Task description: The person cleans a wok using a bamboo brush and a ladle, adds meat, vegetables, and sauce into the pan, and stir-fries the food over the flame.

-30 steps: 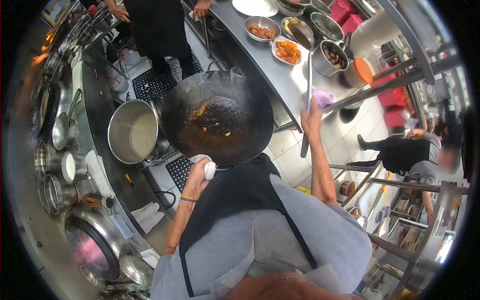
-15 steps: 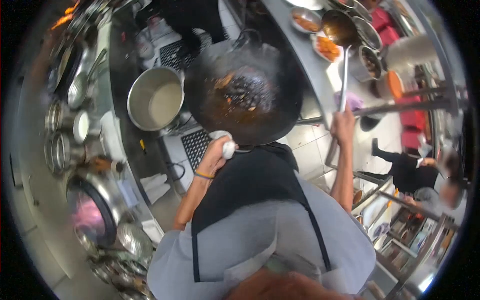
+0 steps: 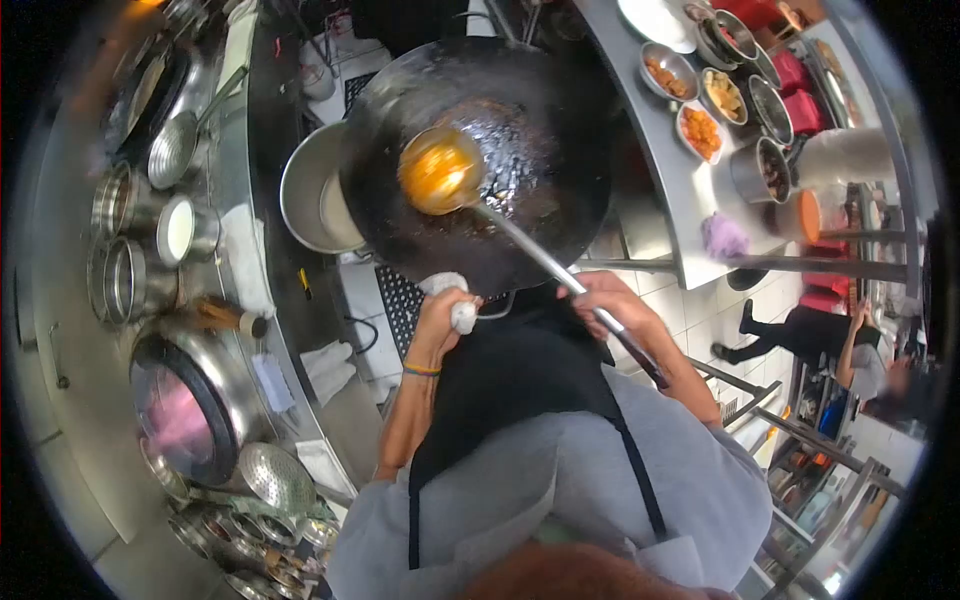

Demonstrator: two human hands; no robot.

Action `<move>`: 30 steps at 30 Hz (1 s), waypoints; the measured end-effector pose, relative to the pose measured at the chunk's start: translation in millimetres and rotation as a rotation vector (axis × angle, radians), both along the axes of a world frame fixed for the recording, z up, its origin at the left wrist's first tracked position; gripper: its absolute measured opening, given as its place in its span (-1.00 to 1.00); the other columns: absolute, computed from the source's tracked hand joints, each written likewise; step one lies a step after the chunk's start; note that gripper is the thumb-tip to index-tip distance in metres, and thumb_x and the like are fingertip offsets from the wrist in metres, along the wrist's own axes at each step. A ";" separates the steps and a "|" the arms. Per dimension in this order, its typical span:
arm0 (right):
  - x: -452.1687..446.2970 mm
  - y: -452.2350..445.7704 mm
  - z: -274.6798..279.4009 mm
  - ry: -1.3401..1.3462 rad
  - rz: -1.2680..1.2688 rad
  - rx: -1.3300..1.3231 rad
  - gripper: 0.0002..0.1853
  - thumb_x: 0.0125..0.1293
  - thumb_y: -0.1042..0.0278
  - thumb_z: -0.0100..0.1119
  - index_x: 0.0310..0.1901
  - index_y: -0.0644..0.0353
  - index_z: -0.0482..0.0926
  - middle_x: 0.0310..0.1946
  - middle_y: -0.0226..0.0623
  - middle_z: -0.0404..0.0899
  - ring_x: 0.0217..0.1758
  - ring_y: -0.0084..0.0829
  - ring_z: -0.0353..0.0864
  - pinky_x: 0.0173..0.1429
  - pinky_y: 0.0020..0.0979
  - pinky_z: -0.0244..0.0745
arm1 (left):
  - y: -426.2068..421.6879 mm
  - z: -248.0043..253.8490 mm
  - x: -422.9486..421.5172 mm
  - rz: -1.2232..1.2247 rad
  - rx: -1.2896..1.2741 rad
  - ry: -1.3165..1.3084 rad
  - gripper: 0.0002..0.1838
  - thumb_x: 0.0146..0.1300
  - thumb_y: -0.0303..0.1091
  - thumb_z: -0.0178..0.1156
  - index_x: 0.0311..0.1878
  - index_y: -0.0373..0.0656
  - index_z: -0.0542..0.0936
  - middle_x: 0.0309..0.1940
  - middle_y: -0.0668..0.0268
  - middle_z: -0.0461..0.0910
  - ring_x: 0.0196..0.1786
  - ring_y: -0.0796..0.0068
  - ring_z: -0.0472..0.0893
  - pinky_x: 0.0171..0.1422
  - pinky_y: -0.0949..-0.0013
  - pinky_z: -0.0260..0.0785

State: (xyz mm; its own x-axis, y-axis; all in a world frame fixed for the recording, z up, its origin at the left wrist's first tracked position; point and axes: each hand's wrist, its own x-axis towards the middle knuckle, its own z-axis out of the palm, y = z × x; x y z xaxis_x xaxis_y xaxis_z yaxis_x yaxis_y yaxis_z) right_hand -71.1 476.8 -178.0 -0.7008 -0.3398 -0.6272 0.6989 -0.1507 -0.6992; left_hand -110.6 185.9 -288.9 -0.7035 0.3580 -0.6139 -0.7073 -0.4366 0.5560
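Observation:
In front of me is a large black wok (image 3: 565, 150), dark and glossy with liquid at its bottom. My left hand (image 3: 433, 328) is closed around a white folded cloth (image 3: 443, 284) at the wok's near handle, most of which the cloth hides. My right hand (image 3: 612, 303) grips the shaft of a long metal ladle (image 3: 440, 170). The ladle's bowl, shiny with an orange-yellow tint, is over the left half of the wok. Whether it touches the wok or what is in it, I cannot tell.
Left of the wok stands a deep metal pot (image 3: 305, 190) with pale liquid. Bowls of orange pieces (image 3: 700, 133) and a purple cloth (image 3: 724, 237) lie on the right counter. Pink flame shows in a burner (image 3: 180, 400) at left. Another person (image 3: 815, 335) is at far right.
My right hand has brought the ladle from above the bowls on the right counter leftward over the wok. My left hand still holds the cloth at the handle.

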 end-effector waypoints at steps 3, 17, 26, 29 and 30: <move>-27.0 -3.8 2.9 0.082 0.219 0.069 -0.69 0.27 0.30 0.22 -0.02 0.30 0.60 -0.58 -0.41 0.46 -0.59 -0.58 0.46 -0.58 -0.51 0.36 | -7.1 -10.5 1.0 0.066 0.035 -0.038 -0.87 0.19 -0.47 0.16 -0.46 -0.28 0.57 -0.45 0.15 0.62 -0.37 0.34 0.64 -0.24 0.37 0.49; -257.6 223.2 -82.1 0.211 -0.867 -0.244 -0.34 0.44 -0.17 0.04 0.22 0.33 0.28 -0.43 -0.08 0.55 -0.52 -0.31 0.57 -0.37 -0.22 0.62 | 57.6 53.0 16.4 0.500 -0.165 -0.180 -0.82 0.02 -0.33 0.20 -0.50 -0.13 0.40 -0.60 0.21 0.44 -0.51 0.38 0.47 -0.37 0.39 0.34; -317.7 285.4 -120.8 0.198 -1.126 -0.325 -0.66 0.33 0.51 -0.10 0.13 0.34 0.31 -0.17 -0.06 0.55 -0.34 -0.27 0.58 -0.20 -0.13 0.64 | 80.0 62.7 22.9 0.449 0.046 -0.310 -0.80 0.07 -0.26 0.18 -0.43 -0.18 0.43 -0.59 0.23 0.50 -0.59 0.42 0.54 -0.55 0.51 0.44; -304.2 277.1 -70.8 0.386 -1.044 -0.399 -0.69 0.32 0.52 -0.10 0.08 0.41 0.35 -0.25 -0.02 0.51 -0.41 -0.23 0.53 -0.31 -0.07 0.56 | 96.3 75.9 21.1 0.539 -0.039 -0.298 -0.79 0.10 -0.25 0.16 -0.39 -0.21 0.44 -0.58 0.25 0.48 -0.58 0.44 0.52 -0.57 0.50 0.40; -302.4 274.8 -59.8 0.404 -0.971 -0.407 -0.79 0.32 0.51 -0.09 -0.05 0.39 0.38 -0.36 -0.15 0.56 -0.45 -0.33 0.53 -0.29 -0.20 0.61 | 100.8 81.2 18.2 0.520 0.011 -0.303 -0.79 0.10 -0.26 0.16 -0.39 -0.21 0.44 -0.58 0.25 0.48 -0.58 0.44 0.51 -0.57 0.49 0.38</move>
